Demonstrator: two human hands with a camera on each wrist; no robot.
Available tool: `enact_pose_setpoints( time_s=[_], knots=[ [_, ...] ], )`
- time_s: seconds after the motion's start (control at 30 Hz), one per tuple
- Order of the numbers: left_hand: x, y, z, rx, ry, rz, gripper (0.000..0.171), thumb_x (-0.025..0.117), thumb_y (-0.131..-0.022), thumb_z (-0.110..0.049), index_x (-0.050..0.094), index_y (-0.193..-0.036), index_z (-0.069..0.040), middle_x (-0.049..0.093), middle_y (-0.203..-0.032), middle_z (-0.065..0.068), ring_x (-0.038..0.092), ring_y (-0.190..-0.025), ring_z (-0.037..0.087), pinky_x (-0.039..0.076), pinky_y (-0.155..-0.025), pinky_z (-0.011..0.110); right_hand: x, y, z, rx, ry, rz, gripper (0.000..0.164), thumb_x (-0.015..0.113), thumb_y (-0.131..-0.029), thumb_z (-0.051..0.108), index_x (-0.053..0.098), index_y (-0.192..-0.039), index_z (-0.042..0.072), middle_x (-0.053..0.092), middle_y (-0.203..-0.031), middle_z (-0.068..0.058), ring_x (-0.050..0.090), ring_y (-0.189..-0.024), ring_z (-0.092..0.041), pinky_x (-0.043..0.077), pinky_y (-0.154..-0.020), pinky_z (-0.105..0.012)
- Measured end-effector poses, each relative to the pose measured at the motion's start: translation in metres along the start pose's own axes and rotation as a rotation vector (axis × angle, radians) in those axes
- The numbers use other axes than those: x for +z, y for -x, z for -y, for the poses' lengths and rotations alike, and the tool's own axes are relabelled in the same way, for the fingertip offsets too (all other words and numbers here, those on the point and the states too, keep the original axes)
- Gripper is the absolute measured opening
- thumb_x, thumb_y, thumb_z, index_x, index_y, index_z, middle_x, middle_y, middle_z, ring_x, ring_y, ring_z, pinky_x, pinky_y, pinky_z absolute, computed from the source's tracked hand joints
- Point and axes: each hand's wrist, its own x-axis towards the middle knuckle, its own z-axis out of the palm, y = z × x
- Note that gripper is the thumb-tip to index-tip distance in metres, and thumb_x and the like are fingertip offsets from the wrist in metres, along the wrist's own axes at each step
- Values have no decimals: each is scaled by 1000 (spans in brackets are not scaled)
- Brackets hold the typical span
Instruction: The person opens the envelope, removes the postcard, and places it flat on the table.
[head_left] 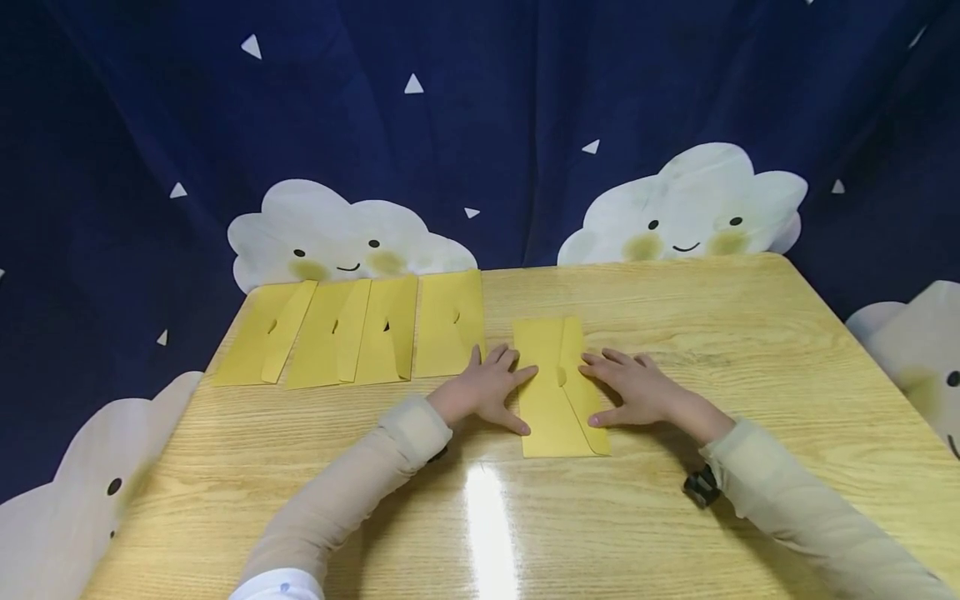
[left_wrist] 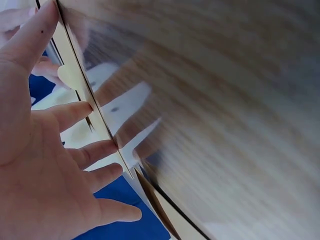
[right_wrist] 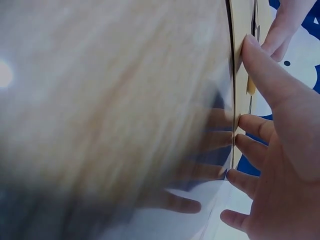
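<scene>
A yellow envelope [head_left: 540, 400] lies on the wooden table in front of me, its flap folded along the right side with a small rounded tab at the middle. My left hand [head_left: 491, 388] touches its left edge with thumb and index finger, fingers spread. On the opposite side, my right hand [head_left: 641, 390] has its thumb and fingertips on the flap edge. The left wrist view shows the left hand [left_wrist: 55, 165] with fingers extended against the thin envelope edge. Seen from the right wrist, the right hand [right_wrist: 287, 155] likewise reaches the edge with extended fingers.
Several more yellow envelopes [head_left: 255, 346] lie in a row at the back left of the table [head_left: 712, 333], some overlapping. The rightmost one [head_left: 438, 333] is close to my left fingertips. A dark blue curtain with white clouds hangs behind the table.
</scene>
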Motion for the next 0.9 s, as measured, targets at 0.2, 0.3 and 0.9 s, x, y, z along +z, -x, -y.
enact_pose_setpoints(
  time_s=[0.2, 0.3, 0.9],
  knots=[
    [2, 4, -5, 6, 18, 24, 99, 58, -68, -70, 17, -147, -26, 13, -149, 11, 5, -137, 31, 8, -101, 62, 1, 7, 3, -10, 0, -13, 82, 63, -75, 57, 42, -136, 6, 33, -143, -14, 23, -130, -40, 17, -94, -66],
    [4, 6, -8, 3, 11, 30, 99, 57, -68, -71, 16, -147, -25, 12, -149, 11, 4, -137, 30, 8, -101, 62, 1, 11, 7, -11, 7, -18, 83, 64, -74, 57, 43, -136, 6, 35, -142, -15, 24, -130, -40, 18, -93, -66],
    [7, 19, -23, 12, -56, 64, 97, 50, -73, -71, 10, -148, -24, 4, -151, 14, -3, -138, 27, 3, -103, 60, 2, 26, 16, -35, 28, -29, 82, 63, -75, 57, 43, -135, 5, 36, -141, -15, 28, -128, -40, 22, -91, -66]
  ],
)
